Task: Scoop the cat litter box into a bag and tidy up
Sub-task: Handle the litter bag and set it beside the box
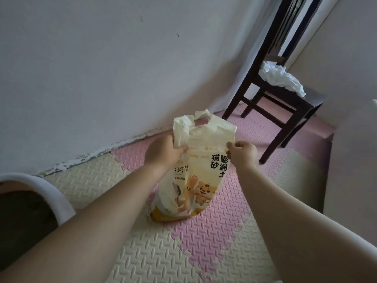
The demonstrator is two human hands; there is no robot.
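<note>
"Hands first: where did we have them?"

"Both were on the litter bag point(204, 170). Our left hand point(165, 150) gripped the bunched top at its left side. Our right hand point(242, 154) pinched the top's right edge."

"And the bag itself?"

"It stood upright on the foam floor mat point(183, 252), on a pink tile toward the mat's wall edge, with the chair point(285, 103) beyond it."

"Which step did we judge that to be?"

"Working the bag's mouth, either parting it to pour or folding it shut to tidy. We couldn't tell which. Either way, the next move called for a firm hold on both sides and an upright bag, since a tilt could spill grains on the mat."

"What was inside things?"

"The bag's contents were hidden. Its print read cat litter and its lower half bulged, so we took it as part full. The litter box point(47, 184) sat off to our left, also toward the wall edge and well apart, and its inside was too dark to read. A white crumpled bundle point(279, 78) lay on the chair seat."
</note>
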